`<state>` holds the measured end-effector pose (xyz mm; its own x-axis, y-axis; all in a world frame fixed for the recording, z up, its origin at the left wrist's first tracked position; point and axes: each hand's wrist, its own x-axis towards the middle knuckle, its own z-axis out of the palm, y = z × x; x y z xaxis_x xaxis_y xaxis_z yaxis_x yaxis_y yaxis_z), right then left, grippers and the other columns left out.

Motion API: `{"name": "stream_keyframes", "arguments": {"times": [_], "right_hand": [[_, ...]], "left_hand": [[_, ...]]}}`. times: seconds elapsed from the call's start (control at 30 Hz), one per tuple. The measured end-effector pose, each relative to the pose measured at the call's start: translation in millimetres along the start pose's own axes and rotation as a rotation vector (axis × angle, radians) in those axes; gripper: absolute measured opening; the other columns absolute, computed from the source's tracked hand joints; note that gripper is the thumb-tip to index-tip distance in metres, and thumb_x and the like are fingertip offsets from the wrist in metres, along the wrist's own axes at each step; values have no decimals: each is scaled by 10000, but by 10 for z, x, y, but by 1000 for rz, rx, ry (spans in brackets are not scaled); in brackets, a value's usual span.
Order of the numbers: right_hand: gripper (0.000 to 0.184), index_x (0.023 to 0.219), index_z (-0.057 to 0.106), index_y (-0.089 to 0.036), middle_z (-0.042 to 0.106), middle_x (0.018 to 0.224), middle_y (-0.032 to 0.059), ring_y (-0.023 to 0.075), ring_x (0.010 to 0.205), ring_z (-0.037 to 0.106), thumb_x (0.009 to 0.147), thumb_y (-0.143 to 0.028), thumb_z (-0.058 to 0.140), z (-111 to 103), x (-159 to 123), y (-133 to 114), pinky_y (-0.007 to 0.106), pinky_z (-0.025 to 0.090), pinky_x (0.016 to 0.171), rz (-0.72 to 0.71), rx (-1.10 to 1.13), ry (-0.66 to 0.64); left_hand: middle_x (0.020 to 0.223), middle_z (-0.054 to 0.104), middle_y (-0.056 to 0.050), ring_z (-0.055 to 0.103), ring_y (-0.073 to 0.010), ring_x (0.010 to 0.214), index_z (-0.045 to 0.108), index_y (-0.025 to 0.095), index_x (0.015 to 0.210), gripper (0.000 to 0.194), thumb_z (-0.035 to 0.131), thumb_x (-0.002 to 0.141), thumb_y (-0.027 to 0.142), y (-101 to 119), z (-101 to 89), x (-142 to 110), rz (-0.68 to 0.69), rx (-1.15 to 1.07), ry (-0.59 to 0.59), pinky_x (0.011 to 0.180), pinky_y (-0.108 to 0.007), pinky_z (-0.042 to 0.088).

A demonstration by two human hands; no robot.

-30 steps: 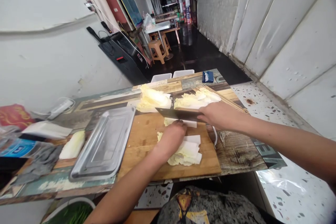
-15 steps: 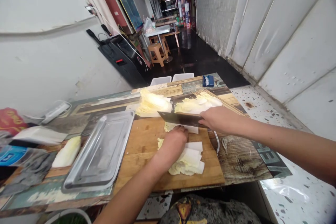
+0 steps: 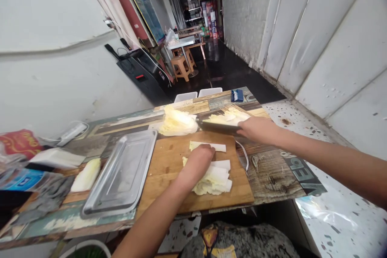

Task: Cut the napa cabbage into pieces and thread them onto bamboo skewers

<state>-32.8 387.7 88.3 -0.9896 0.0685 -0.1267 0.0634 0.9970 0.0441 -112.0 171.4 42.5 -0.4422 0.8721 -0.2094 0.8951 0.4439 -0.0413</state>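
On the wooden cutting board (image 3: 169,169), my left hand (image 3: 202,161) rests with curled fingers on a narrow strip of napa cabbage (image 3: 218,147). Cut napa cabbage pieces (image 3: 214,181) lie in a loose pile beside and partly under that hand. My right hand (image 3: 256,130) grips the handle of a broad kitchen knife (image 3: 219,126). The blade is held just beyond the strip, apart from it. Behind the knife are more napa cabbage leaves (image 3: 229,117), partly hidden by it. A larger piece of napa cabbage (image 3: 178,121) lies to their left.
Left of the board is a metal tray (image 3: 121,173), with another napa cabbage piece (image 3: 86,175) and a grey cloth (image 3: 46,201) further left. Thin wooden sticks (image 3: 238,109) and a blue box (image 3: 237,95) sit at the back right. White containers (image 3: 211,92) stand beyond the table edge.
The knife has moved away from the strip, toward the leaves at the back, uncovering more of the strip. My left hand has stayed nearly in place. The whole view has shifted slightly.
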Motion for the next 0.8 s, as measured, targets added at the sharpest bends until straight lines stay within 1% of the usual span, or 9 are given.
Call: {"name": "stream_keyframes", "arguments": {"times": [0.1,0.23,0.3,0.4,0.5,0.57,0.63,0.7,0.8], "right_hand": [[404,967,676,-131,724,894,166,287,826,689,966,-426,399,14,-141,179,309,419,624,110,21,118],[366,932,659,-156,732,867,120,258,809,684,967,-424,412,-23,-350,185,295,410,642,142,96,233],[363,908,658,-162,731,830,106,251,780,681,968,-416,407,-23,-468,149,292,405,629,167,112,234],[357,926,661,-164,725,804,93,236,741,675,969,-405,401,20,-629,109,287,407,614,187,131,214],[337,937,666,-163,719,797,90,228,742,671,965,-386,414,64,-706,82,284,419,620,136,137,157],[332,924,672,-166,717,809,97,238,751,671,962,-376,417,64,-684,72,288,411,594,96,120,93],[337,920,676,-165,716,826,110,252,748,672,957,-374,415,41,-606,84,292,393,557,76,87,30],[338,917,677,-163,717,851,122,261,759,676,952,-377,418,10,-491,127,296,392,557,70,57,-15],[346,901,676,-157,720,900,142,269,810,682,949,-388,423,-8,-309,234,305,417,612,84,17,-29]], "left_hand": [[939,661,-127,605,-255,934,655,95,968,215,452,900,80,24,-10,42,-2,33,8,774,-324,488],[902,652,-148,604,-271,925,677,77,858,229,451,868,40,4,-81,96,1,71,20,750,-334,486],[900,645,-136,603,-256,915,674,87,860,230,449,866,38,-8,-161,26,-11,80,48,766,-328,481],[927,633,-129,593,-252,917,656,99,893,219,448,865,36,37,-274,-222,-21,97,91,769,-334,478],[915,645,-129,598,-266,916,656,100,871,191,475,858,42,124,-285,-487,89,129,27,749,-344,479],[875,659,-118,617,-248,861,658,106,834,183,482,877,78,127,-250,-582,155,118,-16,726,-329,479],[836,670,-87,628,-206,793,655,130,797,227,462,916,132,38,-229,-591,203,39,-17,716,-295,476],[847,684,-62,634,-176,787,661,154,810,261,436,940,166,-149,-246,-521,218,-48,32,735,-268,475],[1051,688,-102,622,-216,1000,675,157,995,244,452,902,127,-558,-317,-301,74,19,200,888,-323,461]]}}
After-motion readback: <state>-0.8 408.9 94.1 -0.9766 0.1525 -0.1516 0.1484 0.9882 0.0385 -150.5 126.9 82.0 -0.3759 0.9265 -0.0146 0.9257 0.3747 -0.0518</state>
